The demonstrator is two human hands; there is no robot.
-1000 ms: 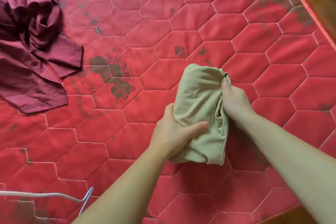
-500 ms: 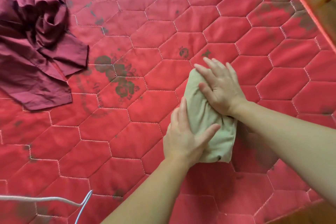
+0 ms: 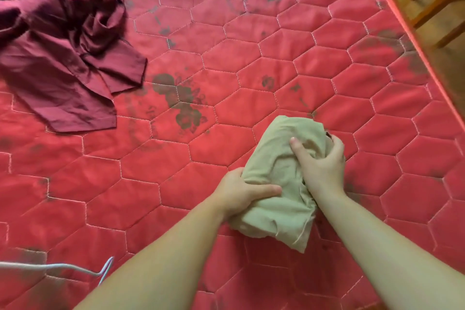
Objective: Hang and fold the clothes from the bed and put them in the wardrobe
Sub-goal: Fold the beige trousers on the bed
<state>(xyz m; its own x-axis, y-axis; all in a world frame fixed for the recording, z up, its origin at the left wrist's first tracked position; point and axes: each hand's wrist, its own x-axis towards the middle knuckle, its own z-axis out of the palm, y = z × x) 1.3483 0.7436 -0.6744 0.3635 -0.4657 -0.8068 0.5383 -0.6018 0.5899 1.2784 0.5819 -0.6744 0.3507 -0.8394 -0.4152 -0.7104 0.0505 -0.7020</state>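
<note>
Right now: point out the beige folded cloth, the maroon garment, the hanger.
beige folded cloth (image 3: 276,219), head view, lower front fold.
maroon garment (image 3: 63,40), head view, middle of the crumpled heap.
hanger (image 3: 75,269), head view, pale wire arm near its bend.

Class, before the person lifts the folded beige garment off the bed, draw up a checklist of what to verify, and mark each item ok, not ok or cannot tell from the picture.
1. Left hand grips the beige garment, thumb on top: ok.
2. Right hand grips its right side, fingers curled round the edge: ok.
3. Garment folded into a compact bundle: ok, though the near right corner hangs loose.
4. Bundle apart from the maroon garment: ok, that one lies far to the left.
5. Hanger apart from the bundle: ok, it lies at the near left of the bed.
6. Path to the wardrobe: cannot tell, it is out of view.
</note>
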